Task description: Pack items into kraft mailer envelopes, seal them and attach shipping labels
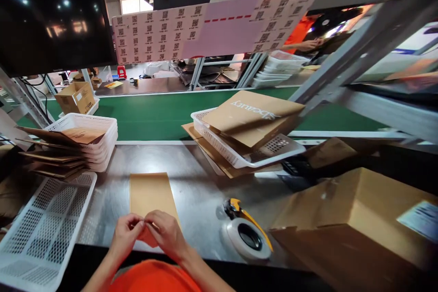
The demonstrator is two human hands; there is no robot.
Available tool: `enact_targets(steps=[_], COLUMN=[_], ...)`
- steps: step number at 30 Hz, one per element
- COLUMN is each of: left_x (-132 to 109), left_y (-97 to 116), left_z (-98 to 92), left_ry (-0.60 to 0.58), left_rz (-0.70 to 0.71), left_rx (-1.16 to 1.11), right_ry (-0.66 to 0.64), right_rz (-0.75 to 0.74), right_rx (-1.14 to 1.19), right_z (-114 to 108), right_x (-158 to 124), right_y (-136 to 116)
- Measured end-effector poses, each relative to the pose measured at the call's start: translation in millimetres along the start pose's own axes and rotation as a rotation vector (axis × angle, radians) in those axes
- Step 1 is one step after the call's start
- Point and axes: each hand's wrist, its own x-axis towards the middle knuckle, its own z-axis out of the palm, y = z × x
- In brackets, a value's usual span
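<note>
A plain brown kraft paper mailer lies flat on the metal worktable, its near part under my hands. My left hand is closed in a pinch over the mailer's near end. Meeting it thumb to thumb, my right hand pinches at the same spot. What sits between the fingertips is too small to make out. An orange-tinted brown piece shows just below the fingers; whether it belongs to the mailer I cannot tell. To the right, a tape dispenser with a yellow frame and a wide roll rests on the table.
Stacked white baskets with brown mailers stand left, above another white basket. A tilted basket holds a printed brown box. A large carton fills the right. Behind runs a green conveyor belt, below a code-covered board.
</note>
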Motion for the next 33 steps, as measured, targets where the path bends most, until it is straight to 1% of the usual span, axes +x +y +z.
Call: enact_targets(steps=[6, 9, 15, 20, 23, 27, 30, 33], left_x=[0.5, 1.7, 1.5, -1.5, -3.1, -3.4, -2.7, -0.4], left_y=[-10.2, -14.1, -17.4, -25.8, -27.3, -22.0, -20.1, -26.4], left_z=[2.2, 2.3, 2.5, 4.4, 3.5, -1.0, -1.3, 3.9], left_ry=[0.011, 0.027, 0.040, 0.067, 0.028, -0.105, -0.168, -0.169], left_rz=[-0.081, -0.126, -0.203, -0.199, -0.215, -0.252, -0.264, -0.315], left_rx=[-0.053, -0.069, -0.101, -0.121, -0.152, -0.159, -0.141, -0.099], right_ry=[-0.053, -0.066, -0.080, -0.111, -0.128, -0.141, -0.174, -0.185], right_rz=[-0.106, -0.134, -0.138, -0.116, -0.067, -0.016, -0.075, -0.172], right_rx=[-0.184, -0.240, -0.265, -0.189, -0.078, 0.048, 0.053, 0.006], right_z=[2.6, 4.1, 7.7, 8.7, 6.7, 0.0, -4.1, -3.2], right_x=[-6.1, -7.4, -9.1, -8.5, -6.1, -3.9, -4.9, -6.4], right_y=[6.1, 6.9, 9.6, 10.0, 7.4, 5.6, 8.8, 12.7])
